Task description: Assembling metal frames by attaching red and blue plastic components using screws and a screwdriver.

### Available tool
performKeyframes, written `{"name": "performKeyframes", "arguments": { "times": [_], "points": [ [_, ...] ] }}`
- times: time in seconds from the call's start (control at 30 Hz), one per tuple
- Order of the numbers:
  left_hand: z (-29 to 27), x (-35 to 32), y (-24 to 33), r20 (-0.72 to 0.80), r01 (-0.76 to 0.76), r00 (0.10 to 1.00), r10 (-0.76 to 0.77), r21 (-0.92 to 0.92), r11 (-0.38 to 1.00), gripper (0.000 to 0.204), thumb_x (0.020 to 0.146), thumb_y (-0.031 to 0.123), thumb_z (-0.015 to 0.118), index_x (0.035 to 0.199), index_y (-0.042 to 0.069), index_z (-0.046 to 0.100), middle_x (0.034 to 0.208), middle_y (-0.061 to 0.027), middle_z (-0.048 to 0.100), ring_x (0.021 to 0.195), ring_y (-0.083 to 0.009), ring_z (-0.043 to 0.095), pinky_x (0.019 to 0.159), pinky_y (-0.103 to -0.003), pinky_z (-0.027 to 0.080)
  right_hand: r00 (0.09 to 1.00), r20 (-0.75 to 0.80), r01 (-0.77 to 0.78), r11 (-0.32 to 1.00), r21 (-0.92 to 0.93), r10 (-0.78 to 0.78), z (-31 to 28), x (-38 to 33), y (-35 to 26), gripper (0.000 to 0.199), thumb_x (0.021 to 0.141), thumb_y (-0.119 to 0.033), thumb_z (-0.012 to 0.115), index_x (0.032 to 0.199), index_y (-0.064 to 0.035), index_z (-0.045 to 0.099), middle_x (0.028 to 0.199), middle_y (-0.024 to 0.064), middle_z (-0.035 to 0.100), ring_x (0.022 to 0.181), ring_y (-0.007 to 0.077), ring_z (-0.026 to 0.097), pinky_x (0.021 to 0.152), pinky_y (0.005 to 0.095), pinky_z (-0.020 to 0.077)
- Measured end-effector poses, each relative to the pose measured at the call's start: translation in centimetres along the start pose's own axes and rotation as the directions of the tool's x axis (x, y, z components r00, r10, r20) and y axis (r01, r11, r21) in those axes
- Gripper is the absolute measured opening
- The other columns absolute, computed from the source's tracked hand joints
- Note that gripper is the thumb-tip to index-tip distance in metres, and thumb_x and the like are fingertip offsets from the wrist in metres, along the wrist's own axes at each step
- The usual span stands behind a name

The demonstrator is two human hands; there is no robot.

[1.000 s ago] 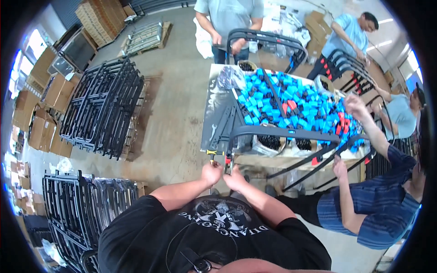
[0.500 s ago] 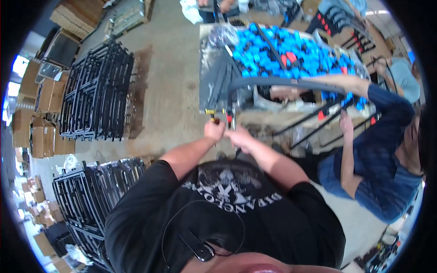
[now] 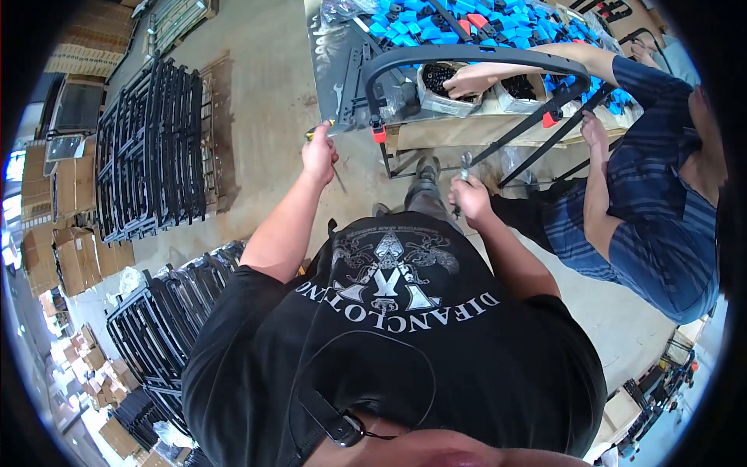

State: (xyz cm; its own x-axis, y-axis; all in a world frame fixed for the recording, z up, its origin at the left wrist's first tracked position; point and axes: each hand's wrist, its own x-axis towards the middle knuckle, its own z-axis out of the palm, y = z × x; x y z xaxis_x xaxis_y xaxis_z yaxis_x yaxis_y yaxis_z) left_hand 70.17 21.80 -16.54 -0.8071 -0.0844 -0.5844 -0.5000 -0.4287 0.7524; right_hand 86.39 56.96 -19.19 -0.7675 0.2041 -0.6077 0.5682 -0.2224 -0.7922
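Observation:
My left hand (image 3: 319, 159) is closed around a tool with a yellow-and-black handle; its thin shaft (image 3: 340, 180) sticks out below the fist. My right hand (image 3: 471, 200) grips a silver wrench (image 3: 466, 161), its rounded head pointing up and away from me. Beyond both hands stands a curved black tube frame (image 3: 475, 53) with a red fitting (image 3: 379, 134) on its left leg. Neither hand touches the frame. On the table's left end lies an open-ended spanner (image 3: 338, 92) beside dark metal bars (image 3: 354, 82).
A co-worker in a dark striped shirt (image 3: 650, 194) stands at right, one hand (image 3: 475, 78) over a box of small black parts (image 3: 443, 105). Many blue pieces (image 3: 506, 27) cover the table. Stacked black frames (image 3: 152, 148) and cardboard boxes (image 3: 76, 187) line the left.
My hands have moved apart: the left went left and up with its tool, the right went right with the wrench, away from the frame's left leg. The view has shifted too.

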Motion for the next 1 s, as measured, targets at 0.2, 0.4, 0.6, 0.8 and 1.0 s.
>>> {"name": "performKeyframes", "arguments": {
  "times": [0.2, 0.4, 0.6, 0.8, 1.0],
  "points": [
    [3.2, -7.8, -2.1, 0.472, -0.505, 0.856, 0.212, 0.674, 0.540, 0.030, 0.099, 0.019, 0.062, 0.119, -0.002, 0.064, 0.090, -0.0118, 0.070, 0.082, -0.0190, 0.066, 0.078, -0.034, 0.055, 0.984, -0.010, 0.162, 0.914, -0.371, -0.178, -0.7, -4.6, -3.3, 0.047, 0.092, -0.025, 0.071, 0.129, 0.0003, 0.058, 0.089, 0.0068, 0.068, 0.072, 0.0157, 0.062, 0.064, 0.0322, 0.0517],
    [14.8, -14.6, -2.5, 0.828, -0.507, 0.555, -0.075, 0.409, 0.759, 0.020, 0.096, 0.004, 0.062, 0.114, -0.003, 0.061, 0.085, -0.0077, 0.068, 0.073, -0.0179, 0.067, 0.066, -0.034, 0.056, 0.929, 0.354, 0.031, 0.975, 0.219, -0.109, 4.7, -4.5, -7.9, 0.046, 0.097, -0.047, 0.069, 0.125, -0.0097, 0.065, 0.096, 0.0012, 0.064, 0.072, 0.0104, 0.057, 0.057, 0.0274, 0.0441],
    [15.1, -16.8, -0.4, 0.744, -0.738, 0.653, 0.142, 0.582, 0.342, 0.019, 0.100, 0.017, 0.062, 0.107, 0.001, 0.063, 0.087, -0.0114, 0.072, 0.077, -0.0180, 0.069, 0.075, -0.034, 0.055, 0.944, 0.198, 0.223, 0.952, 0.209, -0.264, 3.3, -7.4, -12.1, 0.044, 0.109, -0.042, 0.047, 0.141, -0.0137, 0.059, 0.102, -0.0026, 0.066, 0.076, 0.0067, 0.059, 0.059, 0.0242, 0.0462],
    [18.5, -11.5, -7.1, 0.739, -0.696, 0.612, 0.280, 0.336, 0.634, 0.025, 0.107, 0.023, 0.054, 0.118, 0.002, 0.061, 0.087, -0.0090, 0.072, 0.083, -0.0101, 0.066, 0.075, -0.030, 0.053, 0.826, 0.287, 0.455, 0.875, 0.168, -0.485, 0.3, -4.5, -11.2, 0.040, 0.106, -0.027, 0.055, 0.140, -0.0059, 0.059, 0.115, 0.0002, 0.070, 0.089, 0.0126, 0.066, 0.077, 0.0302, 0.0542],
    [26.6, -12.0, -5.6, 0.512, -0.444, 0.858, 0.024, 0.719, 0.535, 0.026, 0.105, 0.022, 0.054, 0.114, -0.003, 0.054, 0.070, -0.0080, 0.063, 0.053, -0.0176, 0.062, 0.055, -0.035, 0.053, 0.775, -0.113, 0.493, 0.707, -0.508, -0.622, -11.6, -0.2, -11.5, 0.039, 0.097, -0.022, 0.064, 0.129, -0.0004, 0.054, 0.101, 0.0108, 0.065, 0.086, 0.0149, 0.061, 0.077, 0.0311, 0.0508]
  ]
}}
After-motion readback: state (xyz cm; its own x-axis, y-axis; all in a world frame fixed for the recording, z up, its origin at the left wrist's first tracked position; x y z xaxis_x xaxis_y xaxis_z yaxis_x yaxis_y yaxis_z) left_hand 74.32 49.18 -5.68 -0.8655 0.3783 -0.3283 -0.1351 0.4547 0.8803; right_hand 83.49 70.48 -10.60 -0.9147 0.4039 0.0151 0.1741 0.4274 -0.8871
